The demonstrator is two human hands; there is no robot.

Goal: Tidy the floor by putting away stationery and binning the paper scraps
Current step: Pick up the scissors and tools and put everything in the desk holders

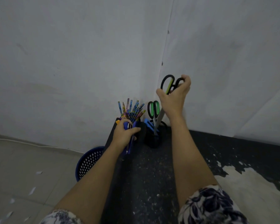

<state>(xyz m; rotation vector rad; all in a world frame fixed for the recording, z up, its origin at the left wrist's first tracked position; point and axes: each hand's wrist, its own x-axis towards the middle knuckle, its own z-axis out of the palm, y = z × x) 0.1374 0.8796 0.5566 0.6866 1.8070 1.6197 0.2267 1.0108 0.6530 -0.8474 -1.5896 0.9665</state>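
Floral sleeves are seen nearest. Blue stationery is gripped by left hand. Scissors are clutched by right hand at black holder.

2 white walls, scuffed with faint grey marks, meet at a corner seam. A dark speckled counter runs into that corner, and its coating is worn away in a pale patch at the right. At lower left lies a pale tiled floor. The light is dim and even.
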